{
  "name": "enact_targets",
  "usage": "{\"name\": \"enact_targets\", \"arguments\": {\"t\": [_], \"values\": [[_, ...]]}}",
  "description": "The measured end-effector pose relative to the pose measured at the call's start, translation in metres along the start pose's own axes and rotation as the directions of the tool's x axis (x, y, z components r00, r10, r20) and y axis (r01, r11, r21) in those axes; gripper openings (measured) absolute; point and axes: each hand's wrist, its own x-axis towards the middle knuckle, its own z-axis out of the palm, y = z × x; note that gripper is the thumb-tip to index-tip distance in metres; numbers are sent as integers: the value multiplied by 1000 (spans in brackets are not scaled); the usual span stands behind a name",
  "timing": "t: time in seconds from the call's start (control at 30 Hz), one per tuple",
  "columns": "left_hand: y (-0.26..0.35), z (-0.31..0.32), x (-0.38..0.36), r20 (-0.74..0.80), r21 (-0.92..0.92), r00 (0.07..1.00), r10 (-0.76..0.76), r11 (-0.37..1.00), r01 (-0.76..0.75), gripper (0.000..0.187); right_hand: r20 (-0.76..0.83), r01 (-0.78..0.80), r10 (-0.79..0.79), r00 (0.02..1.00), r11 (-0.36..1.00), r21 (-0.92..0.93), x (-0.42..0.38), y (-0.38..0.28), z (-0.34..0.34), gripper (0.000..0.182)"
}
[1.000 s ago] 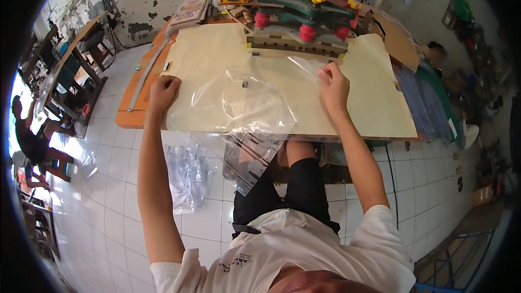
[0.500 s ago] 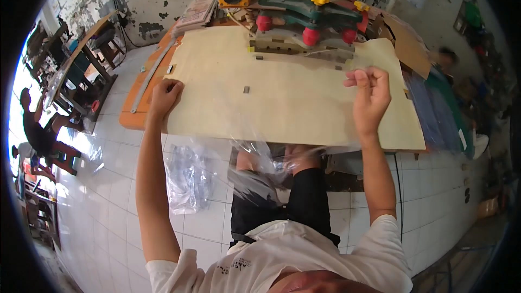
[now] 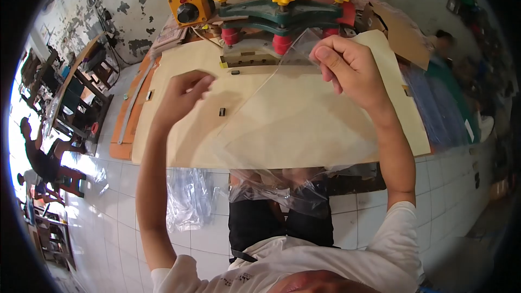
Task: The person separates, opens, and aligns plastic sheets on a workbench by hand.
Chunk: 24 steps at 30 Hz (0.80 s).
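A corner of a thin clear plastic sheet (image 3: 260, 125) is pinched between the thumb and fingers of my right hand (image 3: 350, 68), raised over the right half of the pale board (image 3: 163, 146). From there the sheet slants down to the left across the board and droops over its front edge above my lap. My left hand (image 3: 182, 95) hovers over the board's left side, fingers loosely bent and apart, with nothing visible in it. Behind both hands stands a press with a green frame (image 3: 260, 13), yellow knobs and red posts. Small dark blocks (image 3: 222, 112) sit on the board.
An orange box with a black dial (image 3: 190, 5) stands left of the press. Clear plastic (image 3: 187, 198) lies on the tiled floor below the board. Cardboard (image 3: 399, 35) and stacked plastic sheets (image 3: 429, 108) are at the right. Another person (image 3: 40, 149) sits far left.
My left hand has lifted from the board's left edge and moved right, its fingers loosening. My right hand has moved left and forward, drawing the plastic sheet's corner up toward the press.
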Motion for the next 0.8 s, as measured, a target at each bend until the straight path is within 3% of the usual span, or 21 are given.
{"name": "enact_targets", "arguments": {"t": [0.07,0.17,0.23,0.33,0.37,0.5,0.8], "values": [[41,26,14,114,-209,988,105,975,-80,39,20,-25,26,999,1000,-6,2,10,7,22],[55,52,36,222,-337,960,168,938,-86,46,-16,22,-23,1000,998,-58,4,33,19,21],[54,61,49,384,-513,892,238,858,-9,44,-31,60,-63,998,994,-93,5,48,24,20],[44,72,55,469,-607,817,335,794,22,42,-6,40,-41,999,992,-120,0,56,29,18],[43,74,55,499,-647,801,330,757,91,30,-6,24,-25,1000,993,-117,-3,60,33,18],[25,93,54,529,-622,823,209,755,207,10,44,3,2,999,994,-107,-9,76,45,18],[17,95,43,531,-642,829,174,722,259,14,117,-206,200,973,978,34,-12,84,54,21]]}}
